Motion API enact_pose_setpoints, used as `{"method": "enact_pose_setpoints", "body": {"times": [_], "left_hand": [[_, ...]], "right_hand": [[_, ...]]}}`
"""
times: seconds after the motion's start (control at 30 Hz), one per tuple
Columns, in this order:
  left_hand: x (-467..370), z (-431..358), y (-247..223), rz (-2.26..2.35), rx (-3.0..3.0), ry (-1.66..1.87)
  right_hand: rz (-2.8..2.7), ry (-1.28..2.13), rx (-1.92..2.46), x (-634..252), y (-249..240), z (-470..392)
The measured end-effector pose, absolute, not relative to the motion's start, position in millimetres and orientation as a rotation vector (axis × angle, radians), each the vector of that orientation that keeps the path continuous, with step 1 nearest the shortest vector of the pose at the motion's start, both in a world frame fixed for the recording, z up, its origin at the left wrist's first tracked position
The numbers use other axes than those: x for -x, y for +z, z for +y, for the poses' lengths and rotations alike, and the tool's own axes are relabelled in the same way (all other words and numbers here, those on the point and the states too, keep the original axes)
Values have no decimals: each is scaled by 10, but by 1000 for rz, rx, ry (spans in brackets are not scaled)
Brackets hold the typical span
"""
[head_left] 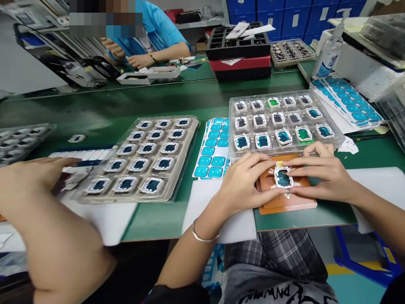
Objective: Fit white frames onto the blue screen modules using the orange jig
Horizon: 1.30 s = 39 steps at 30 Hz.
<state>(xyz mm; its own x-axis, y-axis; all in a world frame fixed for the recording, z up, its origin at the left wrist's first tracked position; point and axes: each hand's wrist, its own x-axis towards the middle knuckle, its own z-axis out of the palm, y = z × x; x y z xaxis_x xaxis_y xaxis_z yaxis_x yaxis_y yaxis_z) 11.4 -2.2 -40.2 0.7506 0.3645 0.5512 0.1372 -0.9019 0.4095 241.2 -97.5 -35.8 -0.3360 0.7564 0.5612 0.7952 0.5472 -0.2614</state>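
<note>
An orange jig plate (286, 203) lies on the green table (196, 97) close to its front edge. A small white-framed part with a teal middle (282, 177) sits in the jig. My left hand (245, 182), a thin bracelet on its wrist, grips the part from the left with its fingertips. From the right side my right hand (322, 176) pinches the same part. Just behind the jig stands a clear tray (335, 136) holding several similar parts.
A sheet of teal stickers (214, 148) lies left of the clear tray, and a second filled tray (144, 157) beyond it. A co-worker's arm (34, 198) reaches in at the left. More sticker sheets (348, 101) and a pump bottle (329, 52) sit far right. Another person (155, 36) works opposite.
</note>
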Motion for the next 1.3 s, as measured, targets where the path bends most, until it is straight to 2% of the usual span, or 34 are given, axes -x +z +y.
{"method": "enact_pose_setpoints", "body": {"times": [0.57, 0.8, 0.9, 0.97, 1.07, 1.1, 1.17, 1.23, 1.3], "left_hand": [[-127, 38, -450, 346, -2688, 732], [-263, -24, -498, 229, -2538, 1045], [-176, 37, -410, 191, -2572, 1074], [-2, 199, -345, 386, -2482, 1145], [346, 538, -331, 996, -2305, 1250], [447, 641, -354, 1195, -2311, 1155], [575, 801, -432, 1509, -2373, 741], [597, 896, -519, 1666, -2390, 302], [559, 953, -590, 1712, -2372, 113]], "right_hand": [[-2250, -57, 1270, -2433, -386, -981], [-2162, 17, 1259, -2425, -417, -957], [-2092, 138, 1186, -2459, -467, -930], [-1994, 269, 1133, -2526, -503, -898], [-1777, 467, 1068, -2671, -541, -828], [-1697, 518, 1046, -2717, -543, -804], [-1551, 620, 998, -2781, -526, -773], [-1442, 747, 934, -2790, -486, -776], [-1367, 886, 866, -2746, -443, -803]]}}
